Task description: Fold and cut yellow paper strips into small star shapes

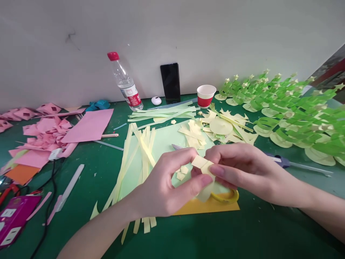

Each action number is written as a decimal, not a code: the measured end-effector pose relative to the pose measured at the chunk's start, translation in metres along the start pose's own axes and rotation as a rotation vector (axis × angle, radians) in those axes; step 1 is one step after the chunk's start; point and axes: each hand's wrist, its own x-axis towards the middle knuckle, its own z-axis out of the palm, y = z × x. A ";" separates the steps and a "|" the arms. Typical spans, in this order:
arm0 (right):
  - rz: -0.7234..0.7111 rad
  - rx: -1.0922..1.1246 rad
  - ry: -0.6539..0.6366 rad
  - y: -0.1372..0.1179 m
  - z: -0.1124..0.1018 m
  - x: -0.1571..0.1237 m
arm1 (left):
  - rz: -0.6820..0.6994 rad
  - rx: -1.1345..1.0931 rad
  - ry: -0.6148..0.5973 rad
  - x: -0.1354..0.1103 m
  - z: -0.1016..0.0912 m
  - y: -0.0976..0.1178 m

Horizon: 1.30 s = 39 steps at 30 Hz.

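My left hand (168,183) and my right hand (242,167) meet over the middle of the green table (242,233), both pinched on a small folded piece of pale yellow paper (203,167). Thumb and fingertips of each hand press its folds. Beneath the hands lie a light green sheet (164,142), an orange sheet (207,208) and scissors with a yellow handle (229,197), partly hidden. Long pale yellow strips (140,151) fan out to the left of my left hand.
Green paper trees with yellow stars (291,108) fill the right. Yellow scraps and a paper disc (221,126) lie behind the hands. A water bottle (125,82), a phone (170,82) and a red cup (205,96) stand by the wall. Pink paper (88,126), a cable (52,180) and a power strip (12,219) lie left.
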 end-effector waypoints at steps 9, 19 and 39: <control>0.020 -0.007 -0.042 -0.001 -0.002 -0.001 | -0.008 -0.087 -0.033 -0.002 -0.001 -0.002; 0.046 -0.004 -0.018 -0.004 -0.001 -0.002 | 0.085 -0.067 -0.017 -0.005 -0.001 -0.003; -0.101 -0.373 0.147 0.004 -0.002 -0.004 | -0.002 -0.028 0.234 0.005 0.003 -0.002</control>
